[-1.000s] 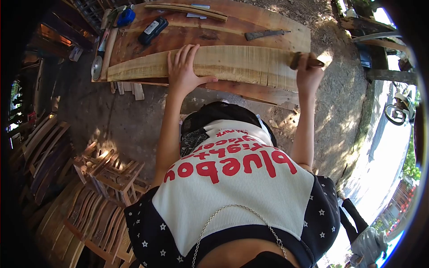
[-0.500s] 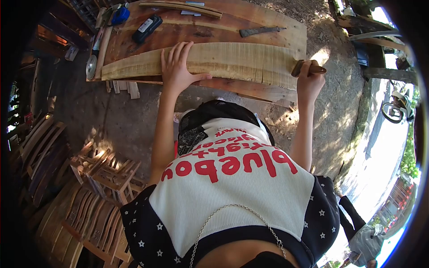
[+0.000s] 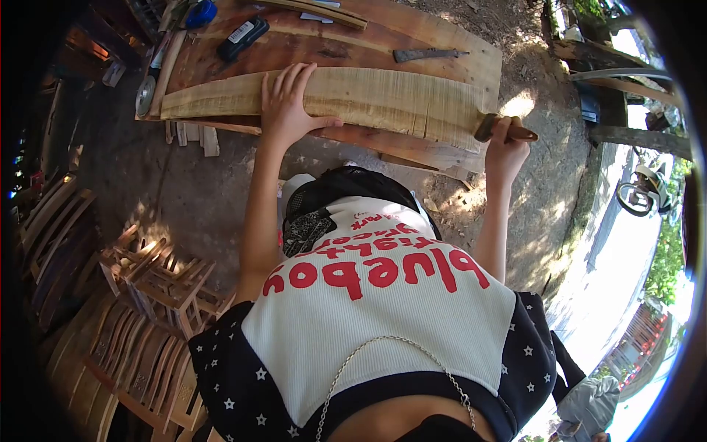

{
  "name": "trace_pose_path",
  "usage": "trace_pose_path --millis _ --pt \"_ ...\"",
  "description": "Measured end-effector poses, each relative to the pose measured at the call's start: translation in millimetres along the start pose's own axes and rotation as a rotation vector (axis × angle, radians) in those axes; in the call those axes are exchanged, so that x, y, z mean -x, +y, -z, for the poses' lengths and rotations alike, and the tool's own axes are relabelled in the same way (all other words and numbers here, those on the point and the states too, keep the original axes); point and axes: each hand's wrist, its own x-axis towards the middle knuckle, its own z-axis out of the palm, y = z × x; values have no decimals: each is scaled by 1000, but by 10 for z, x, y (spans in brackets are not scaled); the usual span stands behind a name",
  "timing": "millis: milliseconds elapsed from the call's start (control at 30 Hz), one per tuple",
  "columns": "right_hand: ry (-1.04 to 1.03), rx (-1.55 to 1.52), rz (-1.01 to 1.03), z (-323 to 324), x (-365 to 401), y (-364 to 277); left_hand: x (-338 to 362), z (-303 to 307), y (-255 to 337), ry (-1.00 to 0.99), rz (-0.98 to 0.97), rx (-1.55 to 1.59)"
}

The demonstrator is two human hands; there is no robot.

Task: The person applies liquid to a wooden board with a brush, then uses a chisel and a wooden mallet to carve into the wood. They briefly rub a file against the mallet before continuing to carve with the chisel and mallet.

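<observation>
The long pale plank [image 3: 383, 99] lies on the tabletop [image 3: 456, 51], upper middle, and looks stiff and heavy, best held by its edges; the left hand [image 3: 283, 107] lies flat and spread on it, the right hand [image 3: 504, 151] squeezes a tool handle [image 3: 523, 134] at its end.

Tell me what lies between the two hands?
Head view: only bare pale plank runs from the left hand to the right hand, which grips a wooden handle.

Outdoor woodworking yard, planks [image 3: 346, 96] on dirt ground, stacked chair frames [image 3: 140, 324], scattered tools [image 3: 243, 38]
</observation>
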Motion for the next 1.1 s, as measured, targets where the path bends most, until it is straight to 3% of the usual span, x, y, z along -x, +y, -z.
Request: trace_pose_path --millis 100,167,267,367,433,467,567,633,733,767,867,967,1033,1100 --pt "-259 -141 -108 -195 178 -487 0 16 3 -9 -2 -1" --pt "-297 -330 75 -544 396 -765 15 -10 -12 1 -1 -9" --pt "-398 -375 108 -668 576 -923 23 -75 -71 -8 -12 -12" --pt "-253 -272 -84 -342 416 -392 21 -6 -13 8 -9 33" --pt "-2 -55 12 -59 296 176 19 -9 -35 11 -2 62" --pt "-32 14 -202 150 263 226 32 0 -38 16 7 46" --pt "26 98 -246 172 272 -7 21 0 -38 -3 25 78" --pt "94 -79 -130 12 329 -105 25 -8 -53 -32 24 108" --pt "-62 13 -38 -144 390 -200 30 7 -55 -54 29 123" --pt "30 -84 -207 -161 428 -60 40 -8 -68 -46 19 132" --pt "78 225 -241 132 273 -22 46 53 -139 10 -3 212" --pt "105 52 -292 49 211 -94 54 176 -200 45 -81 493" --pt "150 43 -458 -143 277 62 74 201 -332 45 -116 559" --pt "221 252 -505 -40 183 157 40 395 -447 98 -126 711"
